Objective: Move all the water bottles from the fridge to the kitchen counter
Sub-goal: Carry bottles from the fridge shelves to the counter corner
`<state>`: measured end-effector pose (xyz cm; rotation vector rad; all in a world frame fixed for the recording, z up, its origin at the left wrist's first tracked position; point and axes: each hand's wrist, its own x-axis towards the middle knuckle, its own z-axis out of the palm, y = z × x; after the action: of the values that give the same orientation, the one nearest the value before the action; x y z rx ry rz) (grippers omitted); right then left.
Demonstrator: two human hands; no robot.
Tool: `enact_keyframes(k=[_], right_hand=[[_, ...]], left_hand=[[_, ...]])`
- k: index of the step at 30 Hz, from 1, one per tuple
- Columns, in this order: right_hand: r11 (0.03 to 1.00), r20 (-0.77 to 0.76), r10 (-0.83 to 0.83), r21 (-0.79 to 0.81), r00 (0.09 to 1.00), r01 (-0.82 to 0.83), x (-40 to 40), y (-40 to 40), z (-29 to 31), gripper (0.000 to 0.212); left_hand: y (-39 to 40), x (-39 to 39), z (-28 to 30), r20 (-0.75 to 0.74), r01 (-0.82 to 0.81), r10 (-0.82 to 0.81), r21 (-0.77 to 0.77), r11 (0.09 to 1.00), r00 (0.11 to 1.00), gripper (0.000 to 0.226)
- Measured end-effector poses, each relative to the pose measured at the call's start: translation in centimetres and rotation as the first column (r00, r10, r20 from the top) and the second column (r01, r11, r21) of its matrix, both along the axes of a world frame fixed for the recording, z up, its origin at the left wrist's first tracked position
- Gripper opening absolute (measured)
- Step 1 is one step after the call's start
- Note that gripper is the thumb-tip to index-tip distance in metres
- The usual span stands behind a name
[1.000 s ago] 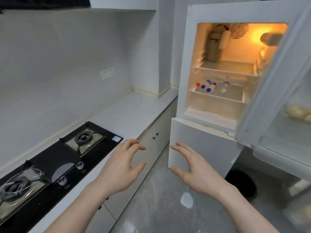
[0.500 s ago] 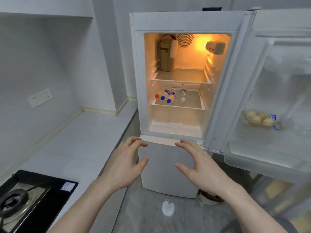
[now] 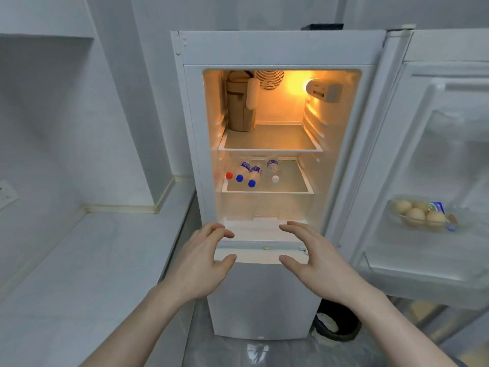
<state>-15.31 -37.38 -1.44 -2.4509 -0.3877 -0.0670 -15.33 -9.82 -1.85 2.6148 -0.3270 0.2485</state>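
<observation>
The fridge point(image 3: 280, 49) stands open straight ahead, lit inside. Several water bottles lie on their sides on its lower glass shelf point(image 3: 296, 185): a red-capped bottle point(image 3: 229, 175) at far left, two blue-capped bottles point(image 3: 242, 172) point(image 3: 253, 177) beside it, and a clear white-capped bottle point(image 3: 273, 169) to their right. My left hand point(image 3: 201, 263) and my right hand point(image 3: 315, 258) hover open in front of the fridge's bottom ledge, below the shelf, holding nothing. The white kitchen counter point(image 3: 87, 260) runs along the left.
A brown jug point(image 3: 239, 107) stands on the upper shelf. The open fridge door point(image 3: 436, 160) swings out at right, with a tray of eggs point(image 3: 418, 214) in its rack. A dark bin point(image 3: 337, 325) sits on the floor by the fridge's lower right.
My view has swung right and closer, so the fridge now sits centred and the stove has left view. Both hands have risen toward the fridge opening, still open and empty.
</observation>
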Motion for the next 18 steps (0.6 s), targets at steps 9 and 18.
enact_keyframes(k=[9, 18], right_hand=[[0.999, -0.018, -0.026, 0.019, 0.999, 0.027, 11.5, -0.1, -1.1, 0.058], [0.999, -0.077, -0.027, -0.024, 0.997, 0.025, 26.1, -1.4, -1.9, 0.062]], left_hand=[[-1.5, 11.0, -0.9, -0.016, 0.025, -0.025, -0.001, 1.000, 1.000, 0.041], [-4.0, 25.1, -1.6, -0.103, -0.012, 0.019, 0.068, 0.998, 0.994, 0.047]])
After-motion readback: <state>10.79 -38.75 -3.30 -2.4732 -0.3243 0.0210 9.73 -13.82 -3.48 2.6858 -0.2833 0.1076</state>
